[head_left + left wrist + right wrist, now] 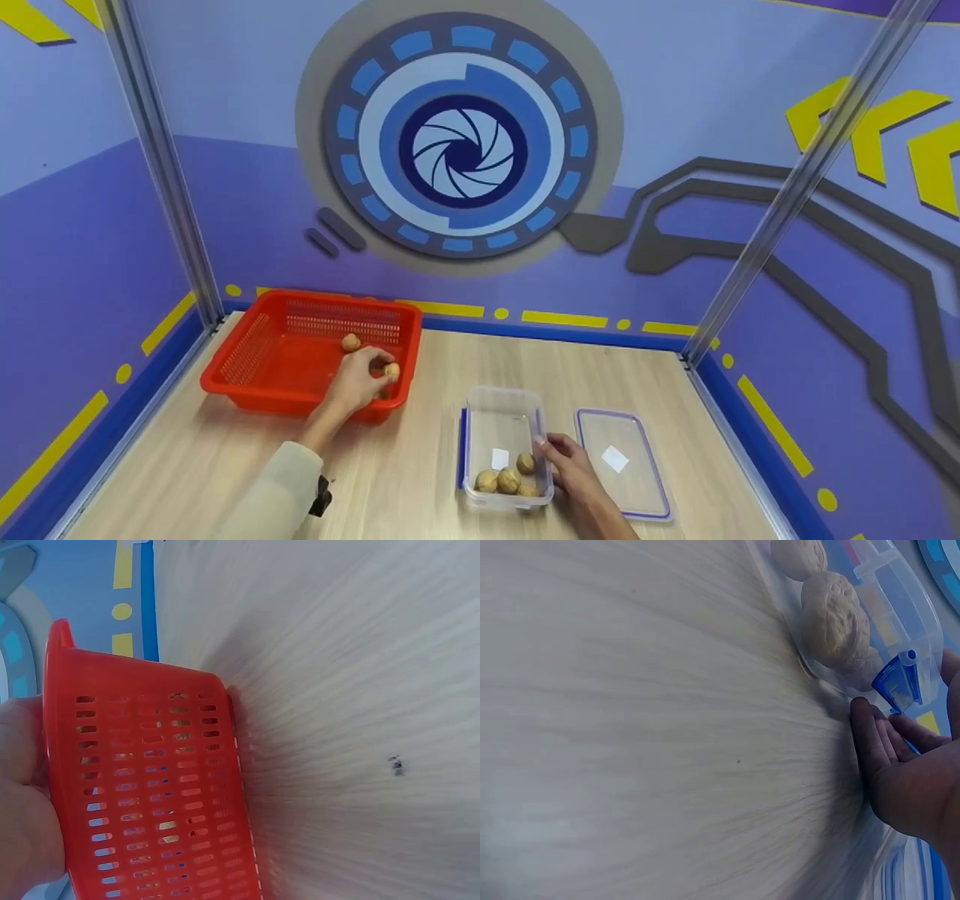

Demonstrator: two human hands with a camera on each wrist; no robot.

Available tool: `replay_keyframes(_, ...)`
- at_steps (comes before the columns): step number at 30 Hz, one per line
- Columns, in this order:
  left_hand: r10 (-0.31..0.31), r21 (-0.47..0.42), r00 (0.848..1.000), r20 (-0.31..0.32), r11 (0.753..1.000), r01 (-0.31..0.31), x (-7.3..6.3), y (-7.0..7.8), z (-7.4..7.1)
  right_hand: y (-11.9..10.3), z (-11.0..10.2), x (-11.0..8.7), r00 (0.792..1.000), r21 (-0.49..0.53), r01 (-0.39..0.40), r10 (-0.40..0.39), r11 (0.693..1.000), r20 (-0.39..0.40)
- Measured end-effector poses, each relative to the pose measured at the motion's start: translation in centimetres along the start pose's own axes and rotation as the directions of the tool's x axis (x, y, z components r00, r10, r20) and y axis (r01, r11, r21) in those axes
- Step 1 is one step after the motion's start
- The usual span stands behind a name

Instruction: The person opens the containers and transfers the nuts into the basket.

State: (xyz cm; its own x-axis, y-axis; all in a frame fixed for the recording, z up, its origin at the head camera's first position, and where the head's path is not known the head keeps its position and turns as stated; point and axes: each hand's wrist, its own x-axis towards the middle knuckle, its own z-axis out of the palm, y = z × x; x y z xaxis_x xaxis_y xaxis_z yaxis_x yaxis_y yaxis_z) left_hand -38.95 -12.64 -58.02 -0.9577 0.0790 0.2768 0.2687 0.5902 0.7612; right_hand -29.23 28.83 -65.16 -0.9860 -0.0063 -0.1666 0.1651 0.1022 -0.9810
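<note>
My left hand (pixel 361 377) is inside the red basket (pixel 217 375) near its right side and pinches a walnut (pixel 391 370) between thumb and fingers. Another walnut (pixel 351 343) lies in the basket just beyond that hand. In the left wrist view the basket's slotted wall (pixel 150 787) hides the fingertips. My right hand (pixel 574 469) holds the right side of a clear plastic container (pixel 504 397), thumb at the rim and fingers against the outside. Several walnuts (pixel 508 481) sit at the container's near end; the right wrist view shows walnuts (pixel 832 615) through its wall.
A clear lid (pixel 637 480) with a blue-purple seal lies flat to the right of the container. A blue latch flap (pixel 462 450) hangs on the container's left side. Printed panels (pixel 450 292) and metal posts (pixel 161 157) enclose the wooden table (pixel 420 480).
</note>
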Motion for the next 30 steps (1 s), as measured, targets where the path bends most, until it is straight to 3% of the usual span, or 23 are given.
replay_keyframes(13,-0.023,0.014,0.999,0.03,1.0,0.022,-0.1,0.1,0.4,0.3,-0.3,-0.2,1.0,0.005,0.008,-0.008,1.0,-0.001)
replay_keyframes(22,-0.025,0.029,1.0,-0.003,0.999,0.025,0.2,0.1,0.4,0.1,-0.1,-0.1,1.0,-0.015,-0.004,0.004,1.0,-0.012)
replay_keyframes(26,-0.014,-0.005,0.999,-0.042,1.0,0.014,0.1,0.5,0.2,0.1,0.0,0.0,1.0,-0.003,-0.014,0.014,1.0,-0.007)
replay_keyframes(30,0.051,0.003,0.997,-0.054,0.999,-0.051,-0.2,2.2,0.6,0.2,0.0,0.1,1.0,0.005,-0.014,0.014,1.0,-0.012)
